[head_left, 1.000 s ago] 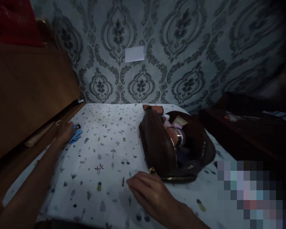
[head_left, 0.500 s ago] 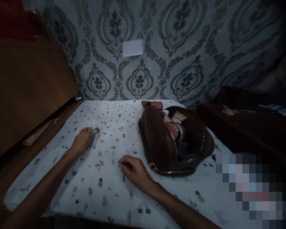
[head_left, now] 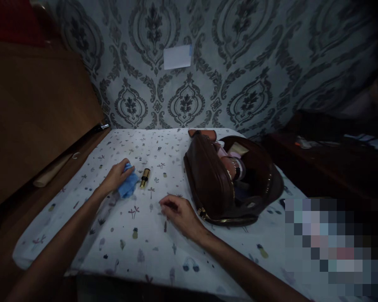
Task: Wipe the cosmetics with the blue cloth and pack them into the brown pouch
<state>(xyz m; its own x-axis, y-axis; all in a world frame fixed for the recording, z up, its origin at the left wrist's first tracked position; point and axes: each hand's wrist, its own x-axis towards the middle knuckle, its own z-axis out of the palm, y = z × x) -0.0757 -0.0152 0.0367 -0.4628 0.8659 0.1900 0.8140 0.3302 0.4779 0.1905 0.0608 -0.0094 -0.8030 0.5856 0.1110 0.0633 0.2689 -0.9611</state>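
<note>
My left hand (head_left: 118, 176) grips a crumpled blue cloth (head_left: 127, 184) on the left half of the printed white sheet (head_left: 151, 243). Just right of the cloth lies a small gold and black tube, like a lipstick (head_left: 145, 178), touched by neither hand. My right hand (head_left: 178, 212) rests near the middle of the sheet with curled fingers; whether anything is between them I cannot make out. Beside it stands an unzipped brown makeup bag (head_left: 208, 176), and several cosmetics, among them a round compact-like item (head_left: 237, 167), show inside it.
Behind the bag lies an orange-brown pouch-like item (head_left: 204, 134). A wooden panel (head_left: 40, 121) borders the left side, with a rolled tan object (head_left: 52, 172) below it. Patterned wallpaper with a white paper (head_left: 177, 57) closes off the back. The lower right is pixelated.
The gold and black tube has left my left hand and lies on the sheet. The blue cloth now shows fully under my left hand. My right hand has hardly moved.
</note>
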